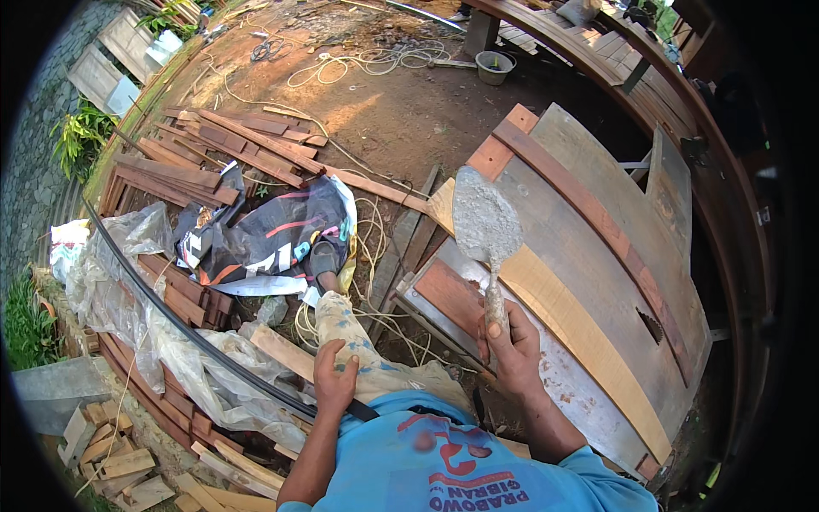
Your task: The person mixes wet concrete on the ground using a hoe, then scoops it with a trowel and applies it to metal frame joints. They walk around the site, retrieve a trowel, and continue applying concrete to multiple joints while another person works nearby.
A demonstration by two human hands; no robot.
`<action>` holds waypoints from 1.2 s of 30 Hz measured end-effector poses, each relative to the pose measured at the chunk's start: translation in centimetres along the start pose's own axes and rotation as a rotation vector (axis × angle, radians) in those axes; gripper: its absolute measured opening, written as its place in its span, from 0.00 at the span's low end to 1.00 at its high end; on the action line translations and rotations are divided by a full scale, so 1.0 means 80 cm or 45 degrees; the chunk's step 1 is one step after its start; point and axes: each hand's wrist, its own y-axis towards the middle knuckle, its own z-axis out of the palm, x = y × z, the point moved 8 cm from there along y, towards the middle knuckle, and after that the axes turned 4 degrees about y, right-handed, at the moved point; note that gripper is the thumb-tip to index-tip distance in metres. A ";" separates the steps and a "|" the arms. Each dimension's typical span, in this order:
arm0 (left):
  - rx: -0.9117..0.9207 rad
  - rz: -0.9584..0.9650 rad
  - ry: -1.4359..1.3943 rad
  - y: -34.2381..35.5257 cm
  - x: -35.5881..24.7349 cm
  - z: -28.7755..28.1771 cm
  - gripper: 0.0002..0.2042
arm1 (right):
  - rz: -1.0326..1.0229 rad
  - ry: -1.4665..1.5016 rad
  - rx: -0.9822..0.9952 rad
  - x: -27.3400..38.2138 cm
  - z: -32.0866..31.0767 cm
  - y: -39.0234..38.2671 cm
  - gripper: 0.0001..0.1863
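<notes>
The right hand [514, 350] is closed round a trowel [494, 271], its face (thick with grey, gritty mortar [486, 209]) raised above the left edge of the bench [563, 243]. A curved pale board [584, 333] runs along that bench from its left edge toward the near corner, while the left hand [336, 380], fingers loosely bent and parted, is near the light trousers [354, 346].

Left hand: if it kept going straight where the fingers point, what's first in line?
Probably the paint-spotted trouser leg, just ahead of the left hand; height between them is unclear, so it might pass over.
</notes>
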 end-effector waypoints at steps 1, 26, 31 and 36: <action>-0.030 -0.149 -0.025 0.016 0.038 -0.019 0.17 | -0.060 -0.155 -0.014 0.004 0.017 0.017 0.24; 0.204 -1.863 -0.194 0.309 0.523 -0.337 0.08 | 0.527 -0.659 -0.154 -0.079 0.409 0.644 0.25; 0.176 -1.889 -0.306 0.362 0.534 -0.323 0.08 | 0.477 -0.644 -0.395 -0.121 0.365 0.697 0.23; 0.127 -1.648 -0.388 0.581 0.507 -0.263 0.07 | 0.606 -0.451 -0.752 -0.195 0.268 0.716 0.17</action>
